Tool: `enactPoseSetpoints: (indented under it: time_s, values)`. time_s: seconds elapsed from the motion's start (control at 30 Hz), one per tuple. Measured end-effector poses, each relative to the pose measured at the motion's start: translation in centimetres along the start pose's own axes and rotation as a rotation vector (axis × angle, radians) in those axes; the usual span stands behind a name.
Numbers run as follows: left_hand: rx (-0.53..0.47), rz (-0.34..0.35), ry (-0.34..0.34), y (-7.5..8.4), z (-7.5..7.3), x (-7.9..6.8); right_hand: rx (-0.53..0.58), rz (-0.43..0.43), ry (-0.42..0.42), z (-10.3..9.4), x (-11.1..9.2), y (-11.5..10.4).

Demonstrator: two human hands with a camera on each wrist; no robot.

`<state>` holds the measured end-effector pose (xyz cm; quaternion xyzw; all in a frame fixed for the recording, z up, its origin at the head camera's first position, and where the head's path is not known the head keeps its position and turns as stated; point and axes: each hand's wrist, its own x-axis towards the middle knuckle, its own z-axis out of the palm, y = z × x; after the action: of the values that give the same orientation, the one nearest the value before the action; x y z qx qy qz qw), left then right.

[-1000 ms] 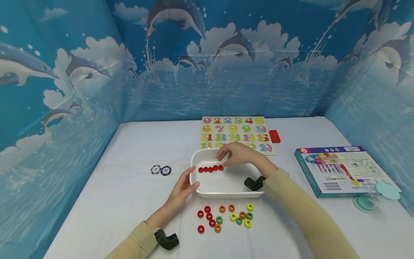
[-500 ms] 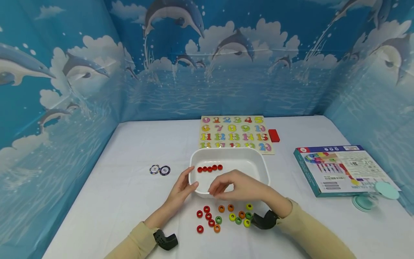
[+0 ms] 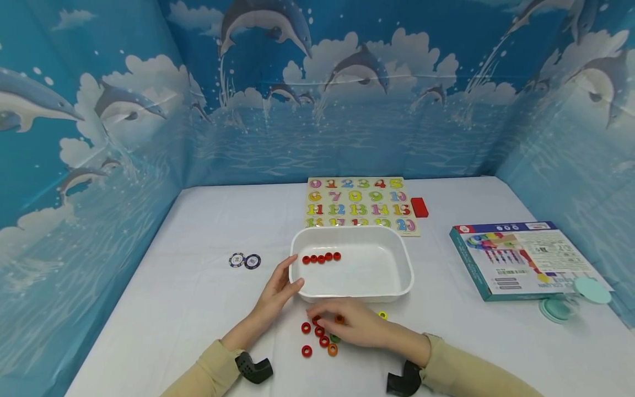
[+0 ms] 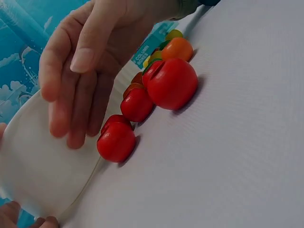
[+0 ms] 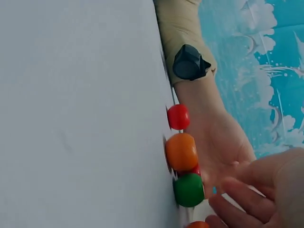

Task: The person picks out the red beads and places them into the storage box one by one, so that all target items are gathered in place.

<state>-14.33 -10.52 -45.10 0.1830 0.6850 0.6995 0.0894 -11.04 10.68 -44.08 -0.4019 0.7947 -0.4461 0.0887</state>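
Observation:
My left hand [image 3: 274, 292] rests at the left side of a white tray [image 3: 377, 296], its thumb and index finger spread along the rim. Inside the tray, several red beads [image 3: 321, 259] form a short row. My right hand [image 3: 349, 324] hovers low over loose beads in front of the tray, with nothing visible between its fingers. Close by its fingertips are red beads [image 3: 319, 331]; an orange bead [image 3: 333, 350] lies nearer me. In the left wrist view, the right hand's fingers [image 4: 85, 102] point down beside the red beads. A green bead [image 5: 189, 190] shows beneath it in the right wrist view.
Behind the tray lies a number board [image 3: 355, 203] with a red block [image 3: 419, 208] beside it. Two poker chips [image 3: 252, 261] are at left. On the right are a boxed toy [image 3: 531, 262] and a jar with a mint-green lid [image 3: 592, 290].
My right hand has come back from beside the red row inside the tray, over the near rim, to the loose beads in front. The left hand stays at the tray.

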Motion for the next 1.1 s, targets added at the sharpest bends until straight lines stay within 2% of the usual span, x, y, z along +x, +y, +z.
enactPoseSetpoints:
  time_s: [0.17, 0.4, 0.6, 0.9, 1.1]
  values:
    - [-0.001, -0.001, 0.01, -0.1, 0.0, 0.0, -0.036, 0.015, 0.0, 0.6, 0.1, 0.9]
    - [-0.004, -0.002, 0.01, -0.1, 0.0, 0.0, -0.027, 0.013, 0.006, 1.0, 0.1, 1.7]
    - [-0.005, -0.003, 0.011, 0.0, 0.0, 0.0, -0.085, 0.004, 0.024, 1.2, 0.0, 2.0]
    - [0.011, -0.001, 0.014, 0.1, 0.0, -0.1, -0.159, 0.011, 0.038, 1.1, -0.1, 1.8]
    - [0.02, -0.006, 0.01, 0.1, 0.0, -0.1, -0.143, 0.061, 0.016, 0.0, -0.3, -0.1]
